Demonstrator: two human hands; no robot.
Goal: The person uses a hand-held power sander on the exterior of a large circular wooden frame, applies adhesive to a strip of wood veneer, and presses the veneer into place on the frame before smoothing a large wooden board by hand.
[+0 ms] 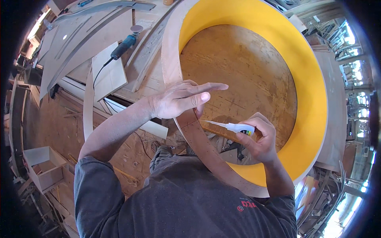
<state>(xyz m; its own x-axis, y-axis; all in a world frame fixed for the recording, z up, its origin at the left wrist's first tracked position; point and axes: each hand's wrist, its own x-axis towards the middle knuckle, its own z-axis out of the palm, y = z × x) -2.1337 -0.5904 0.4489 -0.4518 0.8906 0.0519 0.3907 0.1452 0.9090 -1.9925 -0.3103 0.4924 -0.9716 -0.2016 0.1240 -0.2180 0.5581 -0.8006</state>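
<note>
While the left hand [180,98] was loosely spread, the yellow ring [309,95] beneath it, the right hand [260,138] gripped a bottle [239,128].

A woodworking shop, busy and cluttered. The bench [242,73] has a scarred, stained brown top. To its left, a corded blue-green power tool [124,47] with a round disc lies among pale wooden panels [109,71] and long, thin strips [147,66]. Scraps litter the brown floor [123,144]. An open wooden box [51,179] shows at lower left.
</note>
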